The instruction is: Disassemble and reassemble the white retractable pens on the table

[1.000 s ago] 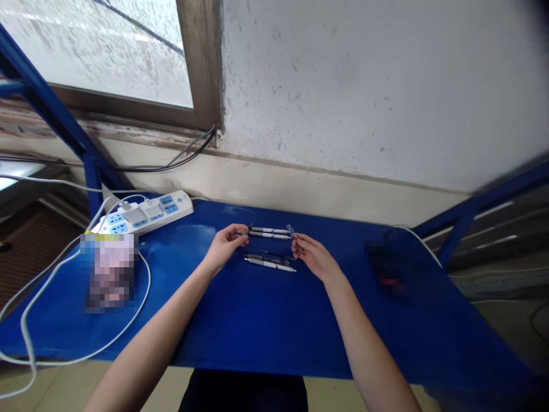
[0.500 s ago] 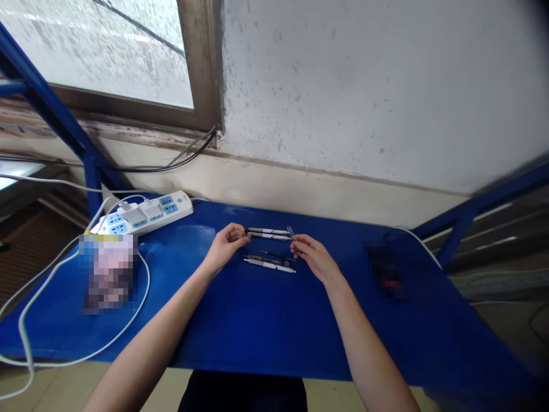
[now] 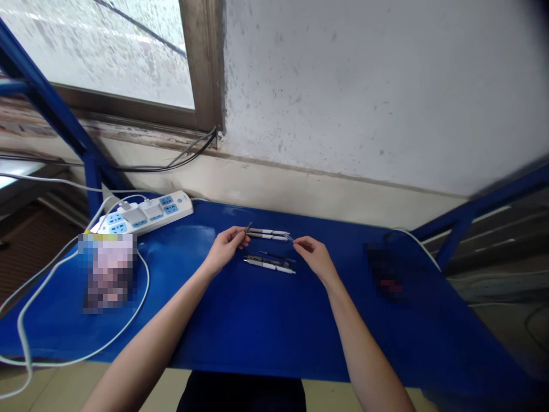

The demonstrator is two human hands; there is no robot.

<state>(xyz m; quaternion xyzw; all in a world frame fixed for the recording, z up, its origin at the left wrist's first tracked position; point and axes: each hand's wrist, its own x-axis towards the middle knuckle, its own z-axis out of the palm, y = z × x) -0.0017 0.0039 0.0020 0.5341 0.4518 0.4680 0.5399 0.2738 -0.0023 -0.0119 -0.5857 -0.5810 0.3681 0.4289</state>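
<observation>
Now tipped upward from its flatter pose, a small dark piece [image 3: 248, 228] is pinched in the left hand [image 3: 227, 245] beside two white-and-dark pens [image 3: 269, 234] on the blue table [image 3: 257, 326], while the right hand [image 3: 312, 254] pinches a clear piece [image 3: 290, 238] at their right ends.

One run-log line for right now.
left hand: pinching small dark piece | right hand: pinching small clear piece | white pens: between hands | power strip: table's left
</observation>
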